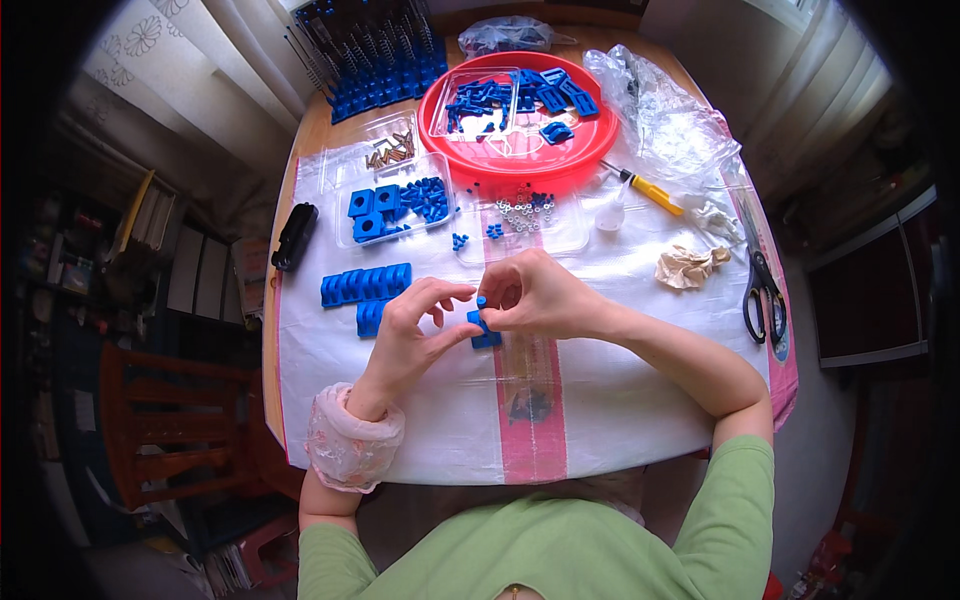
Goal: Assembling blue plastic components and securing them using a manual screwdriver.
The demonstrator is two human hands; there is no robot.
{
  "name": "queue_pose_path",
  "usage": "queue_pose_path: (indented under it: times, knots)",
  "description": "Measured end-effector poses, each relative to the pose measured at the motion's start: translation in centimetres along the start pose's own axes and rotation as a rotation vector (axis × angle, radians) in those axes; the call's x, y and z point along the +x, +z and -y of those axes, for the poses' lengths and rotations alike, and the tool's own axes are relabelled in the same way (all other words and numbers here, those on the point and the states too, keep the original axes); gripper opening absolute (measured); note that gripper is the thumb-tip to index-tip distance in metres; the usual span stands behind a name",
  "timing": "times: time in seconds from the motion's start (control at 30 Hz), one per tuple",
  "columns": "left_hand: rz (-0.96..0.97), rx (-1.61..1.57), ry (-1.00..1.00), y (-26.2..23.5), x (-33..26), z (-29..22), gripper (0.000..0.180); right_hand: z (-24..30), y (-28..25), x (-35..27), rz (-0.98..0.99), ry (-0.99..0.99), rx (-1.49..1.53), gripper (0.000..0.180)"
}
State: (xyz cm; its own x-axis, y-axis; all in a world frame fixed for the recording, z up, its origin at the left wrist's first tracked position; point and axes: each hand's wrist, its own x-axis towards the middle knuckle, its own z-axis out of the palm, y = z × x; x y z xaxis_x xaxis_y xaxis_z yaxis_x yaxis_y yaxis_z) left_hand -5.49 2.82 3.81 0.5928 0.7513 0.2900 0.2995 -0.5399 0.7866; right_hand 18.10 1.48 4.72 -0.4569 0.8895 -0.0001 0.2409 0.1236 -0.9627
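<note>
Near the middle of the table, my right hand (525,295) is closed in a pinch around a small blue plastic peg (482,301). Right below it on the cloth lies a blue plastic block (487,338); whether peg and block touch I cannot tell. My left hand (412,322) comes in from the other side, thumb and forefinger apart, its thumb tip beside the block. A row of curved blue plastic parts (366,284) lies left of that hand, with a shorter group (369,318) just below it. Small blue pieces (495,231) sit in little clusters beyond my hands.
A clear box (345,228) holds blue parts; another contains screws (391,151). The red basin (596,152) carries blue pieces. White rings (525,213) lie before it. A yellow-handled screwdriver (655,195), crumpled paper (688,266) and scissors (764,300) are at right, a black case (295,237) at left.
</note>
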Motion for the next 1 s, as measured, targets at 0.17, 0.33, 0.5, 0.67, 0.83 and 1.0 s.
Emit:
queue_pose_path:
  times: [0.17, 0.33, 0.5, 0.67, 0.83, 1.0]
  knots:
    - [0.078, -0.041, -0.036, 0.4, -0.3, 0.4, 0.043, -0.4, 0.1, 0.0, -0.008, -0.072, -0.172, 0.017]
    - [0.103, -0.029, -0.063, 0.8, -0.4, 0.5, 0.034, -0.6, 0.6, 0.1, -0.061, -0.110, -0.215, 0.021]
    - [0.088, -0.032, -0.026, 1.0, -0.5, 0.9, 0.029, -0.8, 1.6, -0.2, -0.122, -0.190, -0.360, 0.018]
    - [0.090, -0.051, -0.062, 0.9, -0.6, 0.9, 0.029, -1.0, 2.2, -0.2, -0.123, -0.222, -0.390, 0.015]
    - [0.091, -0.071, -0.085, 0.9, -0.7, 0.9, 0.029, -1.5, 2.4, -0.2, -0.102, -0.267, -0.412, 0.013]
    - [0.093, -0.039, -0.078, 0.7, -0.6, 0.7, 0.028, -1.4, 2.2, -0.1, -0.082, -0.244, -0.368, 0.015]
